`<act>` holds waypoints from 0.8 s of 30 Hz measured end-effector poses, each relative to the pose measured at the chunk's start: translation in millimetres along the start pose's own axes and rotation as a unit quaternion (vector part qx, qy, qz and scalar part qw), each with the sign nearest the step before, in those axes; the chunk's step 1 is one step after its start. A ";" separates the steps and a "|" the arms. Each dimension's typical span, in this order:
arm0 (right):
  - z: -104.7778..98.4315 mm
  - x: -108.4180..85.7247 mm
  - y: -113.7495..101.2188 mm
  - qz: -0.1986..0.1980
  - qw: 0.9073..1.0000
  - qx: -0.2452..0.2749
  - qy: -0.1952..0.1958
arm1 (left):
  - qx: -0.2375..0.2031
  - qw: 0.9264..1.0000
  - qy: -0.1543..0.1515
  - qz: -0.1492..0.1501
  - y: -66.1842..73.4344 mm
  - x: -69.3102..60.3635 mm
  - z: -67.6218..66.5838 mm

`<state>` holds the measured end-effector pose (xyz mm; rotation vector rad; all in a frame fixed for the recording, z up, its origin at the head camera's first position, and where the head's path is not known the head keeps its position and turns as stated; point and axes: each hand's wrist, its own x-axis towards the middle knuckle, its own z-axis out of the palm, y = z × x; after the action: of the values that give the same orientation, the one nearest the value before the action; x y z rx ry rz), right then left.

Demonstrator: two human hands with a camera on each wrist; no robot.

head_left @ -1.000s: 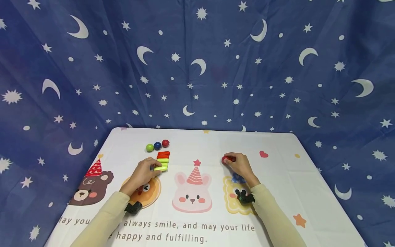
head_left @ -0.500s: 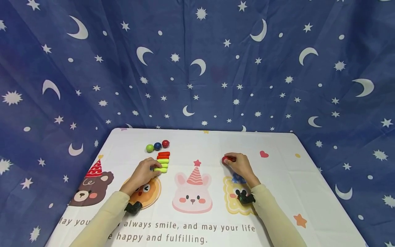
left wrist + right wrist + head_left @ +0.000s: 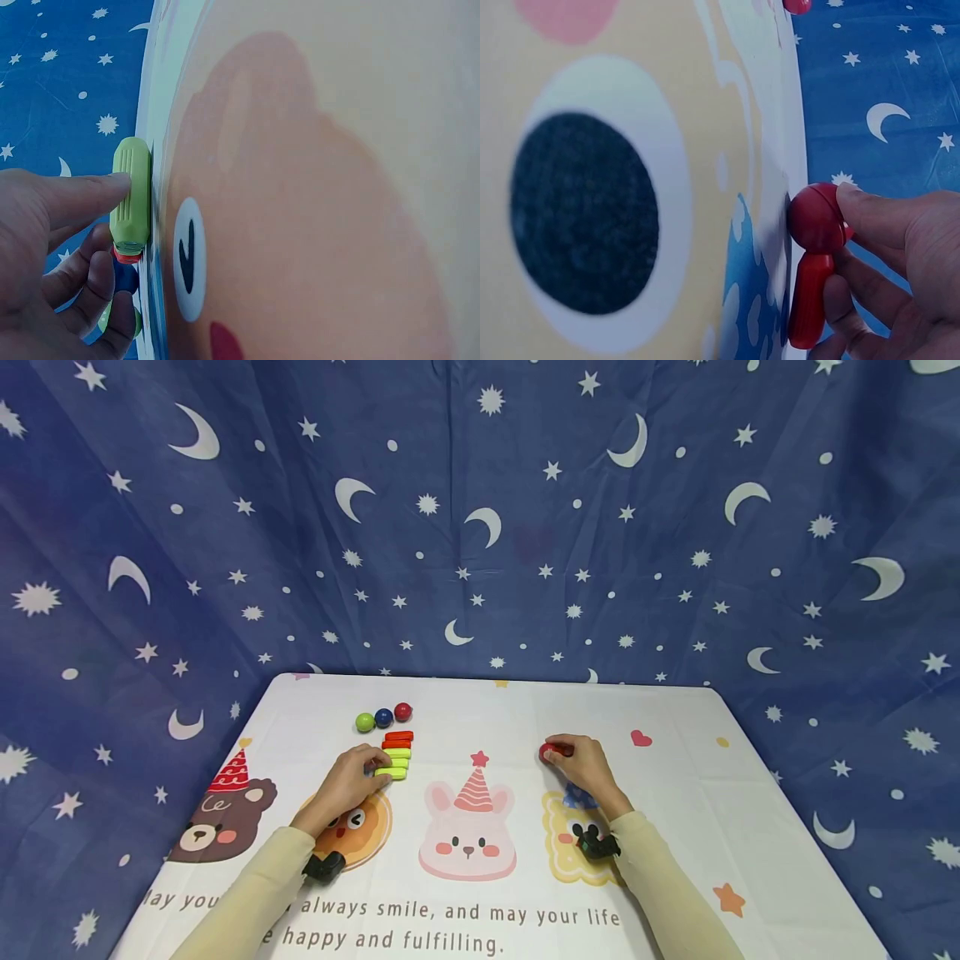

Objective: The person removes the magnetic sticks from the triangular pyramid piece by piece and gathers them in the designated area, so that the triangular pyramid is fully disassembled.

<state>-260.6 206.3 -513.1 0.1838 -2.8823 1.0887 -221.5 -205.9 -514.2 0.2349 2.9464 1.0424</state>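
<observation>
My left hand [image 3: 351, 783] is at the near end of a row of short sticks. Its thumb lies against the nearest yellow-green stick [image 3: 129, 195], which has ridges along its side; the fingers curl behind. More yellow-green sticks [image 3: 400, 753] and two red sticks [image 3: 397, 745] lie parallel just beyond. Farther right, my right hand [image 3: 587, 762] pinches a red ball [image 3: 814, 217] with a seam, resting on the table. A red stick [image 3: 810, 300] lies against the ball under the curled fingers, mostly hidden in the head view.
A green ball [image 3: 364, 722], a blue ball [image 3: 384, 717] and a dark red ball [image 3: 402, 712] sit in a line behind the sticks. The printed white tablecloth [image 3: 480, 710] reaches a blue starry curtain [image 3: 480, 552] at the back.
The nearest yellow-green stick has come down slightly toward me, level with the others in the row, under my left hand. My right hand stays on the red ball.
</observation>
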 end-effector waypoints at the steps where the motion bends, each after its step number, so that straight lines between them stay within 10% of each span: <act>1: -0.4 0.1 -0.2 0.000 1.000 -0.001 0.000 | 0.000 1.000 0.001 0.001 0.4 0.1 -0.1; 24: -7.4 -2.9 -1.0 0.000 0.999 -0.026 -0.028 | -0.019 0.997 0.057 0.043 7.9 -1.4 -5.5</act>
<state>-257.6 210.7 -507.2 0.2159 -2.9559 1.0231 -219.3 -203.4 -505.0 0.3165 3.0378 1.1592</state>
